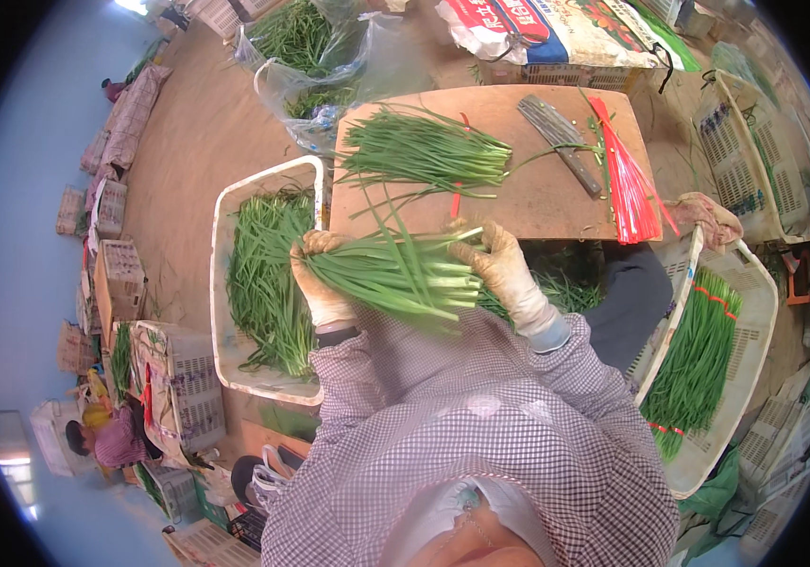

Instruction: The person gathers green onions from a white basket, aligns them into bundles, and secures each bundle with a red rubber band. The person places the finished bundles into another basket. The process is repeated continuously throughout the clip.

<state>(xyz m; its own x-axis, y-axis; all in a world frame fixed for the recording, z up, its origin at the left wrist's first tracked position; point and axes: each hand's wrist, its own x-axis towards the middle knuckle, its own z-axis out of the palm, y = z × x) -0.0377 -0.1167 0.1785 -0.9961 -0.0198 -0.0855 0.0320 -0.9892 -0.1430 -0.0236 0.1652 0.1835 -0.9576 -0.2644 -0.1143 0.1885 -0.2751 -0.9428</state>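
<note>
A loose bunch of garlic chives [405, 273] lies across my lap side of the board, leaves to the left and pale stems to the right. My left hand [323, 273], in a soiled whitish glove, is closed around its leafy part. At the stem end, my gloved right hand [500, 273] has its fingers bent about an upper stalk. Beyond both hands, a second chive bunch [426, 149] rests on the wooden board [553, 205], over a red tie strip [456, 205] that shows at both sides. A broad-bladed knife [560, 145] lies to its right.
Red tie strips [628, 177] are piled on the board's right end. A white crate [217, 283] of loose chives stands left; another crate [752, 425] at right holds tied chives [695, 354]. Clear plastic bags [369, 64] of greens lie ahead. A person [111, 436] sits far left.
</note>
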